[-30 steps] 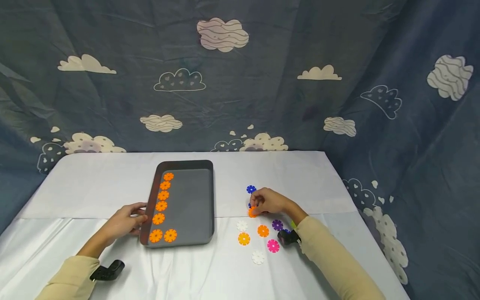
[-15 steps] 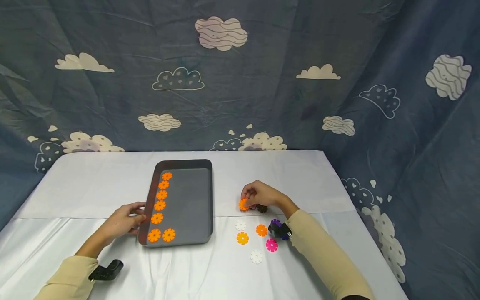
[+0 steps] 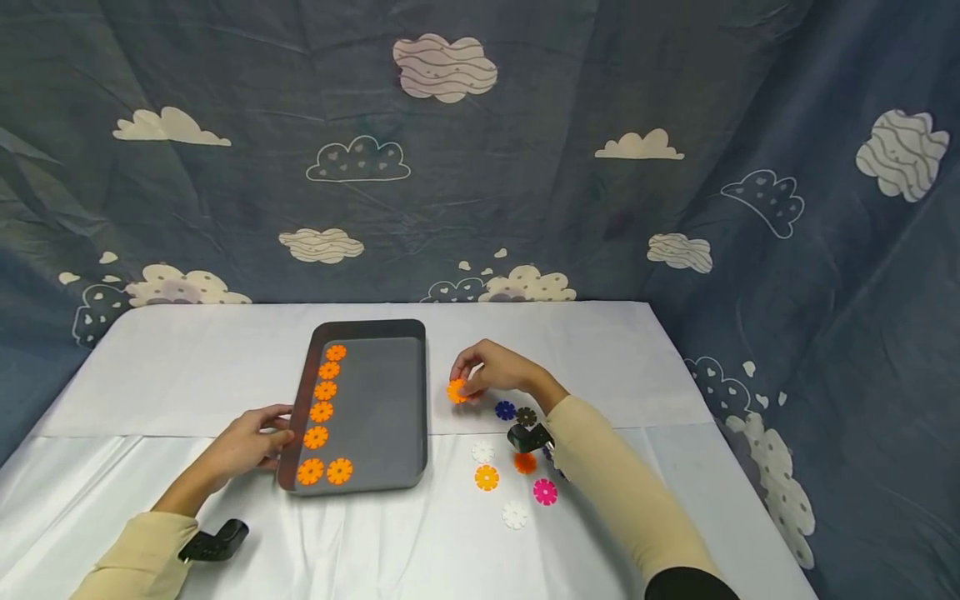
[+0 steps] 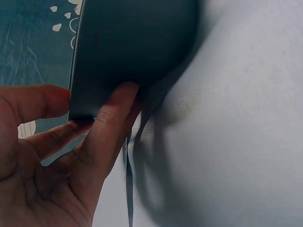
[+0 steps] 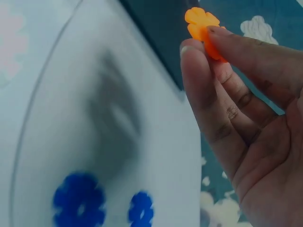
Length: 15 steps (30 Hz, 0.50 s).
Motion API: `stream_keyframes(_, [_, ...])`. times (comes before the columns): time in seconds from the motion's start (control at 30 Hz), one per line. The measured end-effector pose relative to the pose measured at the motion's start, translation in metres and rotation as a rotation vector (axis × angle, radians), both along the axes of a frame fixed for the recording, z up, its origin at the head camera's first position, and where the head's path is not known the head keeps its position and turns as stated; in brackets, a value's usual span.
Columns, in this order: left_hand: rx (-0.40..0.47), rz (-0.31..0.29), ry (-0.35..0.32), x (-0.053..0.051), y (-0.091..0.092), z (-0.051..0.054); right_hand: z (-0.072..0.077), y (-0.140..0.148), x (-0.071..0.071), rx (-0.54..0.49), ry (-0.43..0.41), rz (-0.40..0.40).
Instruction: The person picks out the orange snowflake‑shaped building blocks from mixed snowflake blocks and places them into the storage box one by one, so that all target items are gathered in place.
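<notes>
A dark grey baking tray point(image 3: 367, 408) lies left of the middle of the white table, with several orange notched plastic discs point(image 3: 321, 412) lined along its left side and one more beside the nearest. My left hand point(image 3: 251, 442) holds the tray's left edge; in the left wrist view its fingers point(image 4: 111, 113) press the outer side of the tray. Right of the tray, my right hand point(image 3: 495, 369) pinches an orange disc point(image 3: 456, 391) between thumb and fingertips, above the cloth. The right wrist view shows this disc point(image 5: 201, 23) raised over the table.
Loose discs lie on the right: blue point(image 3: 506, 410), dark olive point(image 3: 527, 416), orange point(image 3: 525, 463), yellow-orange point(image 3: 487, 477), pink point(image 3: 545, 492) and white point(image 3: 514, 515). The right sleeve point(image 3: 622, 492) and wrist camera hide some others. A dark cloud-print curtain point(image 3: 480, 167) hangs behind the table.
My right hand has moved left and away from the loose discs with the orange disc, toward the tray, uncovering a blue and a dark disc. The left hand stays at the tray's edge.
</notes>
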<state>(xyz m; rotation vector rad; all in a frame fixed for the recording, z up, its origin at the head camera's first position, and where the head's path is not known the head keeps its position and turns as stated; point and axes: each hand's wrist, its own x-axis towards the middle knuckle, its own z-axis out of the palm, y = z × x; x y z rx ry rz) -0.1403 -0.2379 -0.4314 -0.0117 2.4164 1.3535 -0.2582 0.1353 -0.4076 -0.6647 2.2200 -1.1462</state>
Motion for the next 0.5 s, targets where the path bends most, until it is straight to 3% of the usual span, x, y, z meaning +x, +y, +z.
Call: stream_keyframes(0.5, [-0.005, -0.004, -0.002, -0.001, 0.001, 0.005, 0.019, -0.072, -0.012, -0.029, -0.033, 0.144])
